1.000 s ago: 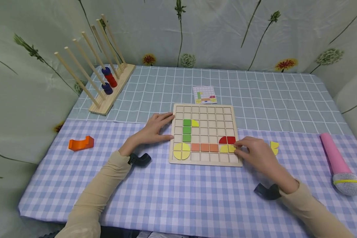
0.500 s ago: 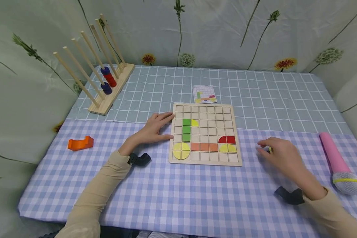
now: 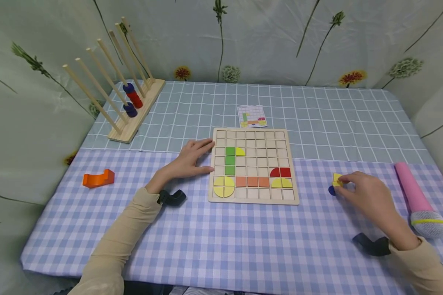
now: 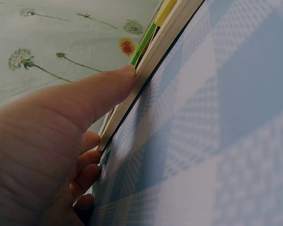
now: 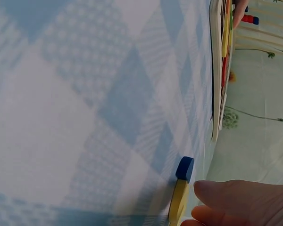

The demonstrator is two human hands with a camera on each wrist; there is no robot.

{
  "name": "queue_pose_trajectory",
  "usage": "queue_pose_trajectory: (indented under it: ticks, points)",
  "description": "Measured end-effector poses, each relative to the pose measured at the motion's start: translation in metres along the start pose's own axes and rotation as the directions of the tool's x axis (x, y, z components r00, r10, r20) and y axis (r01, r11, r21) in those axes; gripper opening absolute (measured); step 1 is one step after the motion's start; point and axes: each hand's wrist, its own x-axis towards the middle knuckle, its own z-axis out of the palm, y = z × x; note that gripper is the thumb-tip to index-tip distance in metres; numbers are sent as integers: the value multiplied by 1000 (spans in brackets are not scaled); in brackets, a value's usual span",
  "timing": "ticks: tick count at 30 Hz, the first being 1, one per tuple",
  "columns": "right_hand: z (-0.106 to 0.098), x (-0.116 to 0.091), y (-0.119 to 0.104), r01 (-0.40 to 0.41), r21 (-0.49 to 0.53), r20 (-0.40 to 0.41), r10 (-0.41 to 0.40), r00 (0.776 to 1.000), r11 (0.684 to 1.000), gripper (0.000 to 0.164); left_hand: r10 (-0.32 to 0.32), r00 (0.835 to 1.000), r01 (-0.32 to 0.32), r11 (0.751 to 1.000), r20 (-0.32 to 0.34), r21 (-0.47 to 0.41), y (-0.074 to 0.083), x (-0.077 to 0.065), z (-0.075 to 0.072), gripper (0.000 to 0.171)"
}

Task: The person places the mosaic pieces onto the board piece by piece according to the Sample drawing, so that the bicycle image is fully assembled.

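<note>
My left hand [image 3: 189, 162] rests at the left edge of a wooden grid board [image 3: 254, 200], its thumb and fingertips touching the rim. Set in the board are green squares [image 3: 230, 160], yellow quarter-round pieces [image 3: 224, 186], orange squares [image 3: 252, 182] and red pieces [image 3: 280, 172]. Away to the right, my right hand [image 3: 371, 198] is at a few loose yellow pieces [image 3: 337, 177] and a blue piece [image 3: 332, 190]. In the right wrist view its thumb is beside the blue piece [image 5: 185, 168] and the yellow piece [image 5: 178, 200]; its fingers partly hide the yellow ones.
Behind the board lies a pattern card [image 3: 252, 116]. A wooden peg rack [image 3: 142, 110] with blue and red beads stands at the back left. An orange curved block [image 3: 98, 179] lies left, a pink toy microphone [image 3: 419, 200] right. Checked cloth [image 3: 225, 246] covers the front.
My right hand has left the board's lower right corner and moved right to the loose pieces, where the blue one now shows. The left hand stays at the board's edge.
</note>
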Motion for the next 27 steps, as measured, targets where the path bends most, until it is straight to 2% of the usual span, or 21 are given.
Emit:
queue_pose_trajectory:
  ticks: [5, 10, 20, 27]
  points:
    - [1, 0, 2, -4, 1, 25, 4, 1000, 1000, 25, 1, 1000, -1, 1000, -5, -5, -1, 0, 0, 80]
    - [1, 1, 5, 33, 8, 33, -33, 999, 999, 26, 2, 1000, -2, 1000, -9, -6, -1, -1, 0, 81]
    - [-2, 0, 11, 21, 58, 151, -29, 988, 998, 28, -2, 1000, 2, 1000, 0, -10, 0, -1, 0, 80]
    - [1, -3, 13, 49, 47, 143, -55, 988, 998, 28, -11, 1000, 11, 1000, 5, -13, 0, -1, 0, 79]
